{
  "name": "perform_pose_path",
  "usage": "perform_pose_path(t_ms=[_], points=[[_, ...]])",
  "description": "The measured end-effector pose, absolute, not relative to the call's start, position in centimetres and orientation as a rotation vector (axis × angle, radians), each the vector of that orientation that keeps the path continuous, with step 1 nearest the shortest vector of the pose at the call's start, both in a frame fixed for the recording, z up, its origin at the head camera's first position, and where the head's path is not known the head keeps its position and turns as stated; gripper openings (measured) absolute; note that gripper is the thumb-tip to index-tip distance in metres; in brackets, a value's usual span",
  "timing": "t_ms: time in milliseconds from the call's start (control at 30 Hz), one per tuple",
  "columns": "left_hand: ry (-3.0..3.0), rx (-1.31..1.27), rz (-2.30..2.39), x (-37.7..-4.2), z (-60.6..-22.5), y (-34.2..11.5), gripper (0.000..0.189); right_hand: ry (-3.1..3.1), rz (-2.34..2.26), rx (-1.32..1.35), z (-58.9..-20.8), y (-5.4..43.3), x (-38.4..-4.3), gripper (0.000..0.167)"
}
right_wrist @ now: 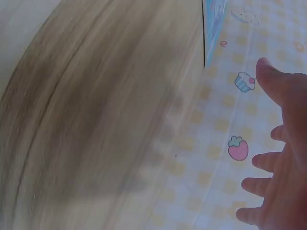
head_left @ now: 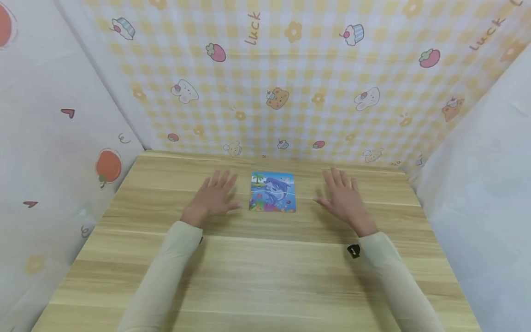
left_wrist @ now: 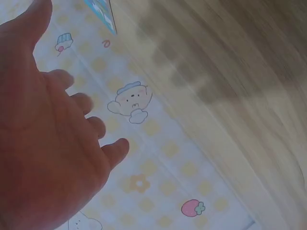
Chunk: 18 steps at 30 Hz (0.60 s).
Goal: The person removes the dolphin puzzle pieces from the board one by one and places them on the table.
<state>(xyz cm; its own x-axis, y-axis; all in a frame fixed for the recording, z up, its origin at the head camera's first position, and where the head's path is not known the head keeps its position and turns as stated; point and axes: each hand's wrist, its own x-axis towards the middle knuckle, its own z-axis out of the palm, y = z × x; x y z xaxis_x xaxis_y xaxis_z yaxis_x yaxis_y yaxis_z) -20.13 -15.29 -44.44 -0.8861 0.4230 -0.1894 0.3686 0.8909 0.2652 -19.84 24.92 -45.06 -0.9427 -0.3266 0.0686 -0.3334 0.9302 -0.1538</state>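
A small blue dolphin picture puzzle (head_left: 272, 192) lies flat near the far middle of the wooden table (head_left: 257, 272). My left hand (head_left: 215, 196) hovers just left of it, palm down with straight fingers, holding nothing. On the puzzle's other side my right hand (head_left: 342, 196) is spread the same way, a little farther off. The left wrist view shows the left hand (left_wrist: 53, 139) open, with the puzzle's corner (left_wrist: 101, 13) at the top. In the right wrist view, the right hand (right_wrist: 280, 163) has spread fingers, and the puzzle's edge (right_wrist: 212, 26) shows at top.
A yellow checked cloth wall (head_left: 290, 78) with cartoon prints stands behind the table. A white printed sheet (head_left: 45, 152) closes the left side and a plain white one (head_left: 485, 193) the right. A small black tag (head_left: 353, 251) sits at the right sleeve cuff.
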Motion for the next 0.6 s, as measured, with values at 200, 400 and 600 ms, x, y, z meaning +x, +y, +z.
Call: perform_pose_path(t_ms=[200,400,600], points=[[2.771,0.608,0.351,-20.6,-45.3,-14.3,0.088,-3.09,0.377,0.565,-45.5,23.3,-20.2,0.088],[2.709,0.638,0.352,-21.3,-45.9,-13.2,0.089,-3.094,0.49,0.64,-46.1,21.7,-20.7,0.084],[2.641,0.605,0.399,-21.8,-46.5,-11.9,0.095,-3.107,0.577,0.71,-47.1,20.2,-21.4,0.078]])
